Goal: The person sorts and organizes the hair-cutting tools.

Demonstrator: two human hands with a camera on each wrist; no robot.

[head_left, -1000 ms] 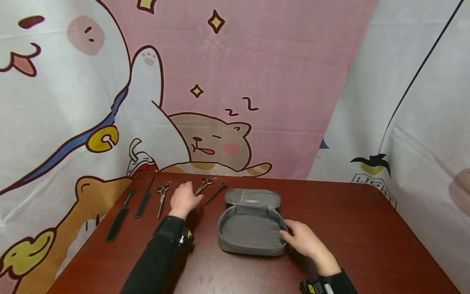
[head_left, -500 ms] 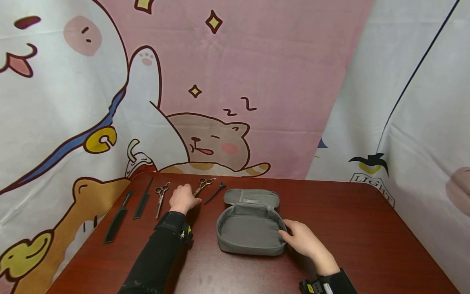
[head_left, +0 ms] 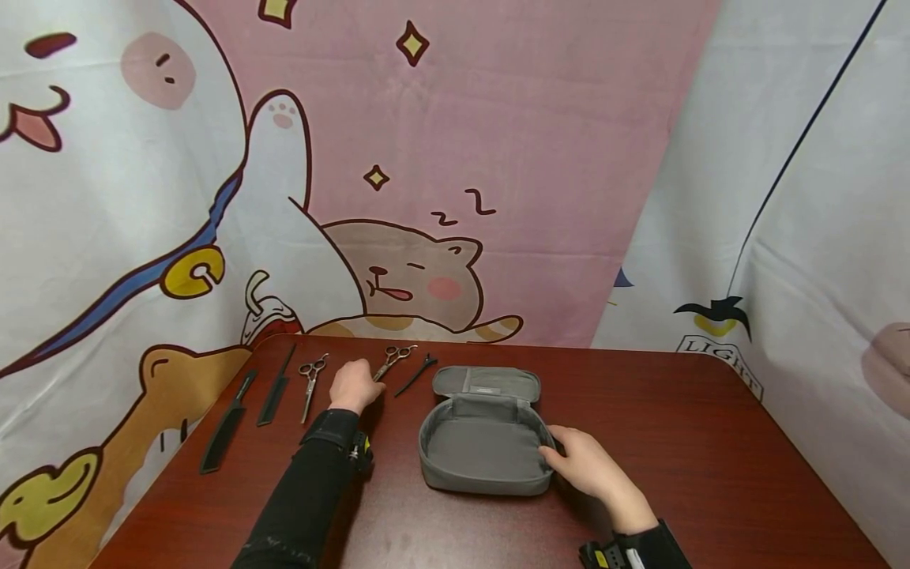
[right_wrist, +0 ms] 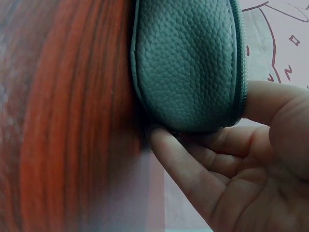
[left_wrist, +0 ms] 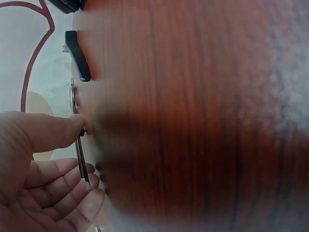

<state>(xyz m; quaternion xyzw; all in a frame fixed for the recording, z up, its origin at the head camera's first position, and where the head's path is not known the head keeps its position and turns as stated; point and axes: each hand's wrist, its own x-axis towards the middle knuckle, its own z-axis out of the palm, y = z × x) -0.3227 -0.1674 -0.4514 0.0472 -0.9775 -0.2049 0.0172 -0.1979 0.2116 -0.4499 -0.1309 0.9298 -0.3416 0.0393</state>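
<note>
My left hand (head_left: 354, 387) is over a pair of silver scissors (head_left: 392, 359), whose finger rings show beyond it. The left wrist view shows the thumb near the pivot of these scissors (left_wrist: 81, 159) and curled fingers around the blades, in a pinch. An unzipped grey case (head_left: 486, 482) lies with its lid folded back, bare inside. My right hand (head_left: 590, 472) holds the case's right wall, thumb over the rim and fingers outside. In the right wrist view the fingertips meet the lower edge of the pebbled case (right_wrist: 188, 67).
Left of my left hand lie a second pair of scissors (head_left: 311, 381), a black comb (head_left: 273, 399) and a wider black comb with a handle (head_left: 226, 435). A slim black hair clip (head_left: 415, 374) is between the scissors and the case. A printed cloth (head_left: 554, 158) hangs behind the table.
My left hand has settled slightly lower on the scissors, its thumb drawn in closer. The right hand and the case stay put; the view has shifted a little.
</note>
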